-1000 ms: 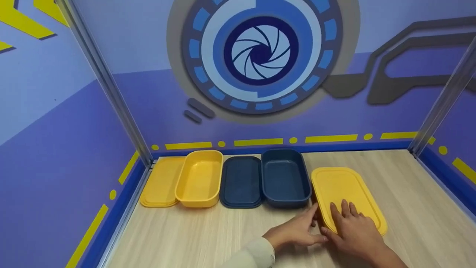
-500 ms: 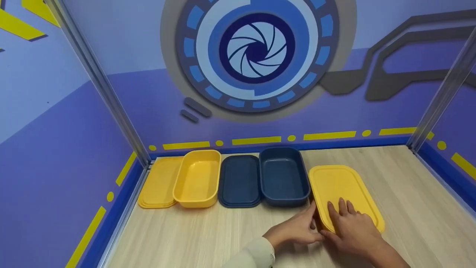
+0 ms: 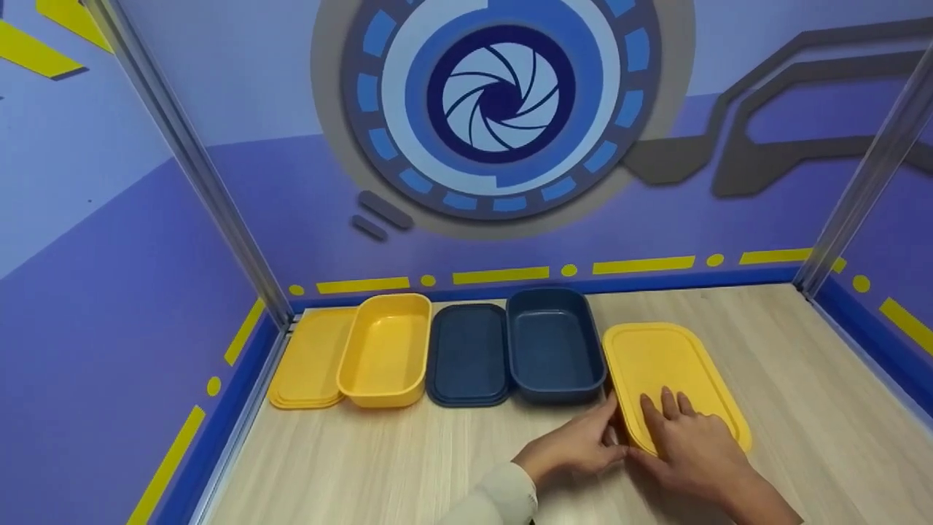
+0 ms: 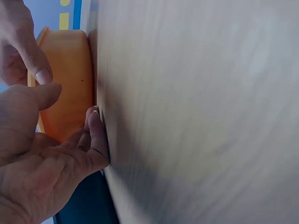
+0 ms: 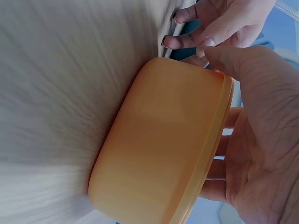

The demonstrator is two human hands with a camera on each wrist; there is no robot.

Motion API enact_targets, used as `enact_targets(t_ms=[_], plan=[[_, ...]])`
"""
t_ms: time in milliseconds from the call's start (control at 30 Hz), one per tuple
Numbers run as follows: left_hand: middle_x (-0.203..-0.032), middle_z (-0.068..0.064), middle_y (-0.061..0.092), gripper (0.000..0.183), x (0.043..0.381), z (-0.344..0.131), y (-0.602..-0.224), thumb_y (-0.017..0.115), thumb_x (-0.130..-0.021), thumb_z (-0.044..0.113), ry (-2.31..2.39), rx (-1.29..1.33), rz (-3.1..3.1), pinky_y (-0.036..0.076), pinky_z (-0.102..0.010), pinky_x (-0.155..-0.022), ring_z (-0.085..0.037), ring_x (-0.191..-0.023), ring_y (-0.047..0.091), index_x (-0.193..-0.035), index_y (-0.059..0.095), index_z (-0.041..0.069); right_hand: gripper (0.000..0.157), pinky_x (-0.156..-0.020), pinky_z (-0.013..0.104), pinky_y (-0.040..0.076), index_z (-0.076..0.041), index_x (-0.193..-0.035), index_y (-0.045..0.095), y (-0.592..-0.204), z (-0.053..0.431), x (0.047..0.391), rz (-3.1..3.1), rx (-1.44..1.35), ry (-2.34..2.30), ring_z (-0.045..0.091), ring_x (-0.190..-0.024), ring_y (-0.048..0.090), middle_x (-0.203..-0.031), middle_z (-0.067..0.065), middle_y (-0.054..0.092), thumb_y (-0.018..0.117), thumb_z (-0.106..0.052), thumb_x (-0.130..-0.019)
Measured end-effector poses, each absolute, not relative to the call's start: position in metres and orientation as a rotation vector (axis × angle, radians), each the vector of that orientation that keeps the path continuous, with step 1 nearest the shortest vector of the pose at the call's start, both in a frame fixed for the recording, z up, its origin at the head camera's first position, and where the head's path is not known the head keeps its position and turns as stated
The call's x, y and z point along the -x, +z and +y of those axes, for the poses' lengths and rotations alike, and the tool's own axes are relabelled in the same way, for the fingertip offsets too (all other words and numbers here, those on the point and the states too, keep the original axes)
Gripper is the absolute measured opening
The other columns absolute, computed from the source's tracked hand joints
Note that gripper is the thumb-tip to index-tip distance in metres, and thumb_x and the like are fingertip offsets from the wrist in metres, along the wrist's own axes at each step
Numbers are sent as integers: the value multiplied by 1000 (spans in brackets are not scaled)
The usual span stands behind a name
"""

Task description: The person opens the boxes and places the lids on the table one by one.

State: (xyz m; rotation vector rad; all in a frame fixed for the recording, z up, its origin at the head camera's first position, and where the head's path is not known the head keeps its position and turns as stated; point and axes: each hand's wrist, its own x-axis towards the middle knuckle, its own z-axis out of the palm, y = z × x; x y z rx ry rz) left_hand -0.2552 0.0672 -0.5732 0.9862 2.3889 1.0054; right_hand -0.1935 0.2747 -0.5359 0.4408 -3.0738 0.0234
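Observation:
A yellow box with its lid on (image 3: 660, 357) stands at the right of the row in the head view, slightly turned. My right hand (image 3: 700, 452) rests on the lid's near half, fingers extended over it and thumb at the near left corner. In the right wrist view, the side wall of the yellow box (image 5: 149, 140) faces the camera and the fingers lie across the lid. Against the box's left side, my left hand (image 3: 576, 446) touches the wall low down with its fingers, as the left wrist view also shows. The two thumbs meet near that corner.
Left of the lidded box stand an uncovered dark blue box (image 3: 556, 346), a dark blue lid (image 3: 469, 354), an uncovered yellow box (image 3: 386, 350) and a yellow lid (image 3: 310, 361). They line up along the back wall (image 3: 503, 255) on a wooden table (image 3: 379, 467). Side panels enclose the table.
The head view has shifted a little, so the scene sits slightly further left. Both hands keep their places on the lidded yellow box.

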Motion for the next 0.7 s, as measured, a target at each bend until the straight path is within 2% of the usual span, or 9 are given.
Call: enact_targets(t_ms=[100,167,333,433,567,633,700], plan=[[-112,4,62,103,258,67,-572,78,-98,27,1017,-992,2348,48,-11,-79,5,-83,56,-174,9,26,94,-77,58,62,-4,-148,60,-536,275,192,-3071,-437,-12,52,-125,67,-144,35,62,67,-77,-89],[-112,3,63,104,261,65,-571,79,-97,28,1013,-988,2334,48,-12,-81,3,-85,58,-174,10,26,91,-74,55,63,-3,-147,61,-538,275,192,-3030,-468,-45,51,-123,68,-142,35,63,68,-74,-90],[-134,3,65,100,268,58,-569,78,-99,31,1025,-933,2287,49,-14,-92,-1,-102,62,-174,12,26,83,-60,46,59,-1,-141,65,-541,272,193,-2907,-532,-108,46,-115,69,-133,34,67,70,-68,-91],[-150,3,60,95,268,57,-569,75,-100,34,1017,-879,2273,47,-17,-104,-3,-121,62,-173,15,27,83,-59,45,58,-1,-140,65,-542,272,194,-2907,-526,-112,45,-113,69,-133,34,67,70,-68,-92],[-165,0,48,90,265,59,-567,72,-102,40,941,-833,2331,40,-23,-120,-7,-147,48,-173,17,32,84,-63,48,60,-1,-143,63,-541,273,194,-2945,-534,-99,47,-116,69,-135,35,66,71,-66,-92],[-169,0,43,88,263,61,-566,69,-102,45,908,-821,2363,37,-25,-123,-6,-152,40,-172,16,35,83,-65,49,61,0,-143,63,-540,274,193,-2964,-536,-88,48,-118,68,-137,36,65,72,-64,-92],[-167,-1,45,86,262,63,-565,66,-104,46,912,-824,2367,37,-27,-124,-7,-152,41,-173,16,34,81,-68,51,62,1,-143,63,-540,274,193,-2972,-534,-76,49,-119,68,-137,37,65,71,-63,-93]])
